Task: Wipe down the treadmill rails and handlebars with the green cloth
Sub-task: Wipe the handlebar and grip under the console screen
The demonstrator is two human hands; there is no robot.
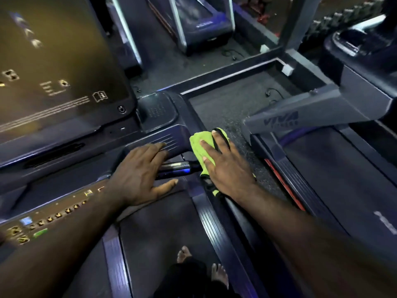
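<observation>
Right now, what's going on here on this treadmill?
A person stands barefoot on the treadmill belt, cleaning the machine. The right hand presses the green cloth flat with spread fingers, just right of the metal handlebar grip. The left hand lies open over that grip, below the console, and holds nothing. A second treadmill stands to the right.
</observation>
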